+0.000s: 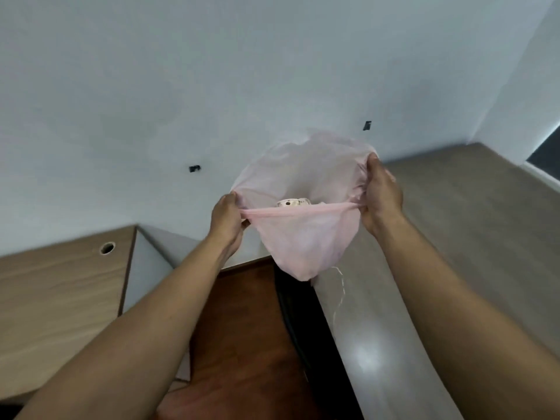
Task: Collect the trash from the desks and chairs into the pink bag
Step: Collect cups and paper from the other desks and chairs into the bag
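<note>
Left hand (pixel 228 221) and right hand (pixel 381 197) each grip the rim of the pink bag (pixel 306 237), stretched open in the air between them; pale trash (pixel 292 203) sits inside; a desk (pixel 54 298) lies lower left.

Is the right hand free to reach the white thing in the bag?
Probably not: right hand and left hand both grip the bag at its rim; the open mouth leaves the white thing exposed.

- Wall (pixel 212 71): plain white, with two small black fittings (pixel 195 168) on it, well apart.
- Left desk (pixel 45 298): light wood grain, round cable hole (pixel 107 247) in the top.
- Right desk (pixel 469 237): grey-brown wood, glossy, with a bright light glare (pixel 368 356) on its surface.
- Floor (pixel 242 328): reddish-brown, between the desks.
- Window (pixel 545 153): dark pane, far right edge.
</note>
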